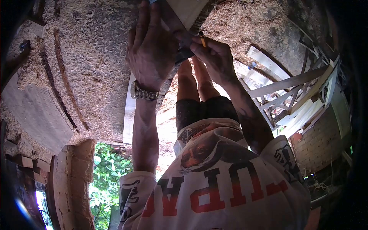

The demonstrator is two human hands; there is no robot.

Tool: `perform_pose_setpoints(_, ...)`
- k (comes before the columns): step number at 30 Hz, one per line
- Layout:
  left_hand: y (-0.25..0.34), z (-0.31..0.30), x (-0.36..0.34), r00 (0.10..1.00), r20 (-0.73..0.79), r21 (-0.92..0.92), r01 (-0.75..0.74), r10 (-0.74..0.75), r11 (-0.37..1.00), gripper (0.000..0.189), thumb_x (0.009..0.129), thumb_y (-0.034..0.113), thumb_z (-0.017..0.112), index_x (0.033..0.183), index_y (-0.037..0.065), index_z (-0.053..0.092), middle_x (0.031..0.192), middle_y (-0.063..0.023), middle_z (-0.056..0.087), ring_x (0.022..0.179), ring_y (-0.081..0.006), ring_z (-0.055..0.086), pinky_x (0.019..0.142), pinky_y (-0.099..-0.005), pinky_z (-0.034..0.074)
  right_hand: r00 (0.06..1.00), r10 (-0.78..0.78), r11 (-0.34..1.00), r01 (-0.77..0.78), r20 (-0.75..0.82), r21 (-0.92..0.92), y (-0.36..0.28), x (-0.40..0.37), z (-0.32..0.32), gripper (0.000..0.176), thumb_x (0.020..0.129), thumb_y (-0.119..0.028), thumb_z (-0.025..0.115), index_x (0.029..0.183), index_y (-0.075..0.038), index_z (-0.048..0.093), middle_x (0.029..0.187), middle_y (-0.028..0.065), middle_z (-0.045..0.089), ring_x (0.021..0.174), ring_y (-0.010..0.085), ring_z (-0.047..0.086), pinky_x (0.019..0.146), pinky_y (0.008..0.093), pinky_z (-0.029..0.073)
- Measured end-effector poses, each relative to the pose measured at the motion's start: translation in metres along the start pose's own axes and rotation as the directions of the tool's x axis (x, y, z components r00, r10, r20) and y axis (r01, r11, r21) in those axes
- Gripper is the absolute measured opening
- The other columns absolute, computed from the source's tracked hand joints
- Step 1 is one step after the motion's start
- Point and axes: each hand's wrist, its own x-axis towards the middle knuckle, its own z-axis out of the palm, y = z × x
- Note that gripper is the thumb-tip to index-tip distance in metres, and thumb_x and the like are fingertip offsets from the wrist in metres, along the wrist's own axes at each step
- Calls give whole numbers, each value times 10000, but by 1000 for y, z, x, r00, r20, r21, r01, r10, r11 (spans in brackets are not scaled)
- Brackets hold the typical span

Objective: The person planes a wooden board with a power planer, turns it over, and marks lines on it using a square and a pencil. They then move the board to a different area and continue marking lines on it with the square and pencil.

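My left hand (151, 53), with a metal-band watch (145, 92) at its wrist, lies palm down at the top middle. Its fingers stretch forward and rest against a dark flat piece (172, 17), whose kind I cannot make out. Just right of it, my right hand (216, 57) is closed around a short yellow pencil (202, 39) with a dark end. A pale wooden board (188, 11) reaches in from the top edge, beside the dark piece. What lies beneath my left palm is hidden.
Wood shavings cover the broad surface (92, 57) on the left. A pale strip of wood (129, 115) runs beneath my left forearm. Loose slats (291, 82) are piled at the right, near a brick wall (318, 145). A grey plank (36, 115) lies at the far left.
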Motion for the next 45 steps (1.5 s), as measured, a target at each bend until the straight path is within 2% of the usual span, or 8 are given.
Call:
perform_pose_setpoints(5, -1, -2, 2, 997, 25, 70, -79, 77, 994, 434, 916, 291, 780, 1241, 16, 696, 1521, -210, 545, 1411, -373, 524, 1075, -497, 479, 999, 15, 998, -12, 31, -67, -3, 4, -4, 244, 1018, -237, 690, 1012, 4, 728, 796, 61, 649, 752, 118, 616, 697, 288, 486)
perform_pose_setpoints(19, 8, -7, 5, 995, 88, 120, -65, 54, 991, 280, 903, 188, 756, 1140, 39, 732, 1499, -178, 570, 1359, -370, 560, 1069, -482, 493, 705, -700, 693, 629, -119, -351, -77, 64, 16, 197, 948, 38, 695, 1133, -2, 751, 994, 103, 779, 903, 143, 733, 792, 264, 573)
perform_pose_setpoints(22, 9, -9, 5, 990, 84, -49, 120, -115, 992, 288, 913, 153, 725, 1175, 32, 723, 1496, -177, 573, 1355, -370, 564, 1055, -470, 503, 719, -677, 704, 571, -156, -423, -93, 66, 27, 219, 949, -48, 713, 1154, 22, 742, 1065, 192, 765, 975, 333, 757, 834, 373, 592)
perform_pose_setpoints(29, 1, -1, 3, 997, 15, -60, 82, -82, 995, 630, 830, 236, 818, 1396, 62, 603, 1449, -171, 602, 1255, -373, 615, 975, -466, 550, 695, -718, 626, 613, -49, -482, -84, 74, 25, 243, 953, -45, 714, 1183, 25, 741, 1073, 215, 762, 1021, 311, 752, 865, 370, 589)
perform_pose_setpoints(31, 7, -8, 3, 991, 68, -87, 118, -113, 989, 307, 909, 116, 704, 1194, 3, 723, 1475, -191, 589, 1348, -367, 575, 1044, -458, 512, 674, -736, 601, 612, -58, -514, -81, 69, 24, 181, 919, -50, 746, 1100, -44, 757, 1034, 146, 768, 916, 269, 769, 800, 340, 615)
perform_pose_setpoints(38, 6, -7, 5, 998, 36, -72, 48, -46, 996, 251, 907, 113, 695, 1119, -12, 745, 1463, -204, 595, 1305, -384, 597, 1034, -464, 514, 594, -804, 529, 698, -21, -482, -69, 81, 24, 255, 875, -37, 772, 1125, -79, 751, 1067, 110, 771, 923, 267, 774, 816, 331, 633)
perform_pose_setpoints(41, 3, -5, 7, 997, 18, 7, -75, 75, 997, 251, 911, 113, 686, 1120, -13, 744, 1456, -209, 600, 1285, -391, 607, 1024, -466, 517, 734, -679, 634, 606, 30, -481, -79, 67, 22, 195, 949, 35, 691, 1131, -1, 751, 1011, 111, 779, 894, 141, 739, 756, 266, 580)
perform_pose_setpoints(45, 5, -6, 6, 998, 42, 40, -56, 55, 998, 272, 904, 100, 674, 1147, -5, 736, 1451, -213, 603, 1274, -400, 612, 1012, -478, 520, 820, -570, 693, 517, 57, -503, -75, 31, 5, 280, 879, -25, 762, 1152, -75, 727, 1031, 128, 760, 912, 264, 771, 771, 342, 621)
